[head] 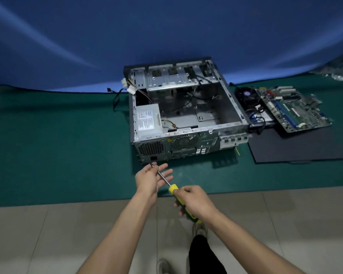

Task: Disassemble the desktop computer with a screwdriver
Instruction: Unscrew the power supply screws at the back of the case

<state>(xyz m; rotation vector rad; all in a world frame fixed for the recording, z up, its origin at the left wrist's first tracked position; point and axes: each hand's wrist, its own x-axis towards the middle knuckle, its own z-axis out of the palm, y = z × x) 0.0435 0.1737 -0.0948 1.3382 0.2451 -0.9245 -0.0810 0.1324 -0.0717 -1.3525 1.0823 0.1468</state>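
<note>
Open computer case (186, 113) sits on the green mat (57, 145), power supply (148, 120) at its nine o'clock, motherboard (291, 109) out at three. Right hand (192, 200) curls round the yellow screwdriver (173, 188); left hand (152, 178), fingers loosely spread, pinches the shaft near its tip, by the case's seven o'clock corner.

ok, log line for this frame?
right hand: grips screwdriver | left hand: pinches its tip | case: open | motherboard: out, right of case
</note>
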